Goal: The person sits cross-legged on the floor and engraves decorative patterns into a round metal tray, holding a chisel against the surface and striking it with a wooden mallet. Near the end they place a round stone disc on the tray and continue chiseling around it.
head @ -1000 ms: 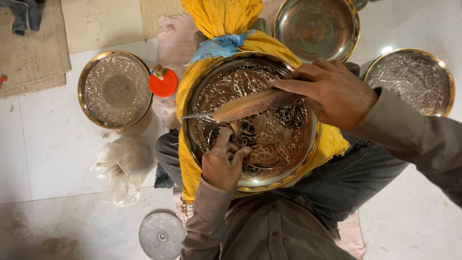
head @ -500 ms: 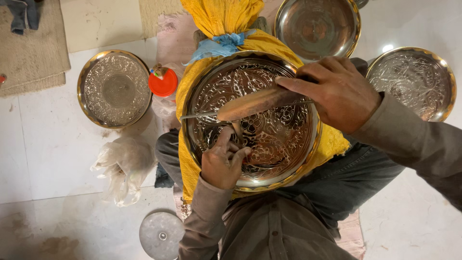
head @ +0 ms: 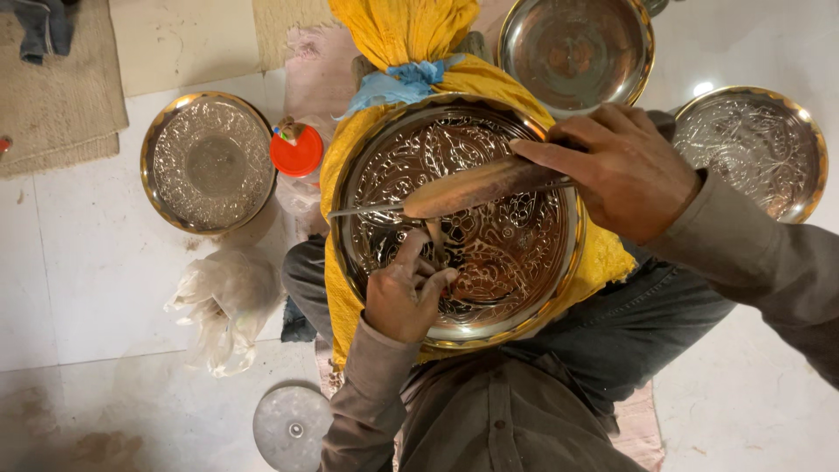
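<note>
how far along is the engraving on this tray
Done: pattern covers most of the tray on the yellow cloth. In hand: left hand pinches a small tool near the centre, and right hand holds the hammer across it. What's left can't be told; two patterned trays lie aside.

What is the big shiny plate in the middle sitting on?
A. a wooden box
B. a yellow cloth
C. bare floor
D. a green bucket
B: yellow cloth shows all around the rim of the big plate, bunched up above it, while the left hand and right hand work over it.
</note>
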### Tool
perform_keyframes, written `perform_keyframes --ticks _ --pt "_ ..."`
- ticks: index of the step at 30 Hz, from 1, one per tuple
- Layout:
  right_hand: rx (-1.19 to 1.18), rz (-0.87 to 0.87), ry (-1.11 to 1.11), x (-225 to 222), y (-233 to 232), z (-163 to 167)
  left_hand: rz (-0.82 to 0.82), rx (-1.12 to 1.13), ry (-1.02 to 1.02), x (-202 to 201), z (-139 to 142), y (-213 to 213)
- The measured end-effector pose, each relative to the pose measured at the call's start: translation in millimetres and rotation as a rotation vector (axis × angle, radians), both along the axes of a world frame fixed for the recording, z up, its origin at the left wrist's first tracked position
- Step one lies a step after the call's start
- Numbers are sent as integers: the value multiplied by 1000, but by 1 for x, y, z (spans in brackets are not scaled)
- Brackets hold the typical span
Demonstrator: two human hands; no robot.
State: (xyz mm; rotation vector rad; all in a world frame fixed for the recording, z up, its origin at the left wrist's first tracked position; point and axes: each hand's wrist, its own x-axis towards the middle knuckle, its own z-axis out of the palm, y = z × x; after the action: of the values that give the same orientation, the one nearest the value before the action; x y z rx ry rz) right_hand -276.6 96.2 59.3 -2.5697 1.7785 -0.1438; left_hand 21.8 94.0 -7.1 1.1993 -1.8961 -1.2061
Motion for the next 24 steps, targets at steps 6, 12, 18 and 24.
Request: perform_keyframes --ticks 6,12,18,24 --pt "-146 83 33 2 4 1 -38 40 15 1 0 -2" --pt "176 -94 -547 1 8 4 -72 94 77 3 1 -2" --pt "104 -101 -635 -1 11 7 -63 57 40 3 0 -3" --pt "-31 86 -357 -8 10 8 -38 12 -2 2 -1 -2"
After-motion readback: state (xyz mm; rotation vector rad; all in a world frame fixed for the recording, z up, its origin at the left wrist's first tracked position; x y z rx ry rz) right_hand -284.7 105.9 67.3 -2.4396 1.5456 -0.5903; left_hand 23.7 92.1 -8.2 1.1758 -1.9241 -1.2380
